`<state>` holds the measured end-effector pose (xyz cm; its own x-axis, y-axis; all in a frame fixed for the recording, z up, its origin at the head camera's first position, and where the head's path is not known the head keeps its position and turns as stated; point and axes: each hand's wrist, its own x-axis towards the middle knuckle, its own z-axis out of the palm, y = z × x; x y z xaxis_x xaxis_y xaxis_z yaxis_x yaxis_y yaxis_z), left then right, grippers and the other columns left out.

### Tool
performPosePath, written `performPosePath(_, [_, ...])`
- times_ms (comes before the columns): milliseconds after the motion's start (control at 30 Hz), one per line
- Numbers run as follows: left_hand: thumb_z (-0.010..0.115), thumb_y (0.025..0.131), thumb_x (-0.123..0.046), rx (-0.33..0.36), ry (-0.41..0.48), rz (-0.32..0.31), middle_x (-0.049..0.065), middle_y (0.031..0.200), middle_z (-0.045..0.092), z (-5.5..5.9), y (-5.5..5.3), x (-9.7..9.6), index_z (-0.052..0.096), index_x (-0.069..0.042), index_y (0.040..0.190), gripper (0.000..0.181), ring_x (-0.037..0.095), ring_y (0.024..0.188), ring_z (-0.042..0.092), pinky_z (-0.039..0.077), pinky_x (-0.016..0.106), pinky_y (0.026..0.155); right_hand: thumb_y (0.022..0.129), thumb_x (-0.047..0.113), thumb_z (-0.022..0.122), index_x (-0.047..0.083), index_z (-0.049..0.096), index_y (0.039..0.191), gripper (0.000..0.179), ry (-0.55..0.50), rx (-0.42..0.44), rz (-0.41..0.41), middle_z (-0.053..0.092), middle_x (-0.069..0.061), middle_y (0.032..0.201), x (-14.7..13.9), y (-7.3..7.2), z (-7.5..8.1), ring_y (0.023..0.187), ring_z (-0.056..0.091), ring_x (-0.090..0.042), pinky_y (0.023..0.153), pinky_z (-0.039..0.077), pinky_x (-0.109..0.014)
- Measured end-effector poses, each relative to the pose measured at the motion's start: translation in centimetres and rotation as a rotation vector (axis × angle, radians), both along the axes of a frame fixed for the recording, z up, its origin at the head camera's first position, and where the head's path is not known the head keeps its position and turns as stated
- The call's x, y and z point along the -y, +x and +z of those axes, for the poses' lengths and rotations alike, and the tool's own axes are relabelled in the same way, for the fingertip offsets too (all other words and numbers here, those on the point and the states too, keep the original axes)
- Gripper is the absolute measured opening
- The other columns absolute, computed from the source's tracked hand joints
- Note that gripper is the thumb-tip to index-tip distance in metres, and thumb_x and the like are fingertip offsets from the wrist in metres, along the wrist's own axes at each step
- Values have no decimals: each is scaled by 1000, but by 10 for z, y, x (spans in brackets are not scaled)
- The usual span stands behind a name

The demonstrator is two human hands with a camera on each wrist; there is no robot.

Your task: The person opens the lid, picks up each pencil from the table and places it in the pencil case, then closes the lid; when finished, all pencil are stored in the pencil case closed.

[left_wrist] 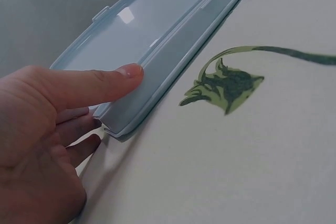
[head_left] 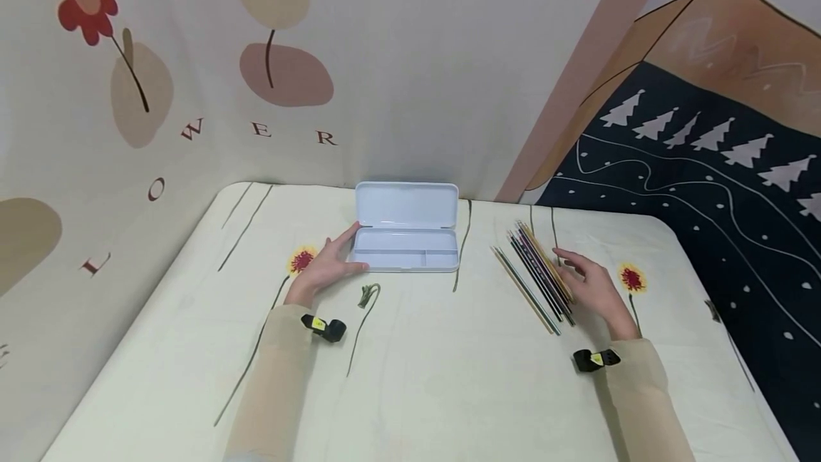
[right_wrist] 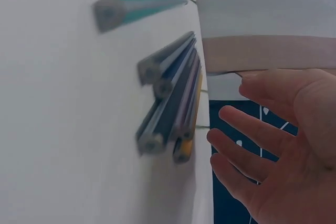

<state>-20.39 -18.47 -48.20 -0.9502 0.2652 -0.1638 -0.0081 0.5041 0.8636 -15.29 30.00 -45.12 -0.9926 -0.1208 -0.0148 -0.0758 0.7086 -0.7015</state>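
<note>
A pale blue pencil case [head_left: 409, 271] lies with its lid [head_left: 407, 204] raised; its tray has compartments. My left hand [head_left: 328, 267] holds the case by its near left corner. In the left wrist view the thumb [left_wrist: 105, 86] lies against the front wall, and the other fingers reach around the left end. To the right lies a loose bundle of colored pencils [head_left: 541, 269], with several dark ones and a yellow one. Two more pencils [head_left: 527, 291] lie just left of the bundle. My right hand [head_left: 593, 287] is beside the bundle's right side, fingers spread and holding nothing.
The table is covered by a cream cloth [head_left: 410, 376] printed with flowers and stems. Behind it hangs a pale printed curtain [head_left: 410, 55]. A dark cloth with white trees [head_left: 705, 184] is at the right.
</note>
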Motion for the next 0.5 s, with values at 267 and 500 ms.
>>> performPosePath(267, [75, 83, -14, -13, 5, -3, 12, 160, 14, 0, 0, -1, 19, -13, 155, 92, 36, 144, -9, -9, 55, 113, 100, 11, 51, -4, 48, 138, 41, 34, 13, -7, 51, -32, 131, -9, 10, -8, 111, 55, -47, 91, 47, -58])
performPosePath(500, [75, 83, -15, -13, -11, -5, 12, 160, 13, -3, -1, 0, 18, -13, 155, 92, 37, 143, -10, -9, 56, 113, 99, 10, 54, -6, 52, 133, 38, 62, -57, -2, 60, -29, 118, -15, 22, -12, 99, 61, -43, 80, 53, -52])
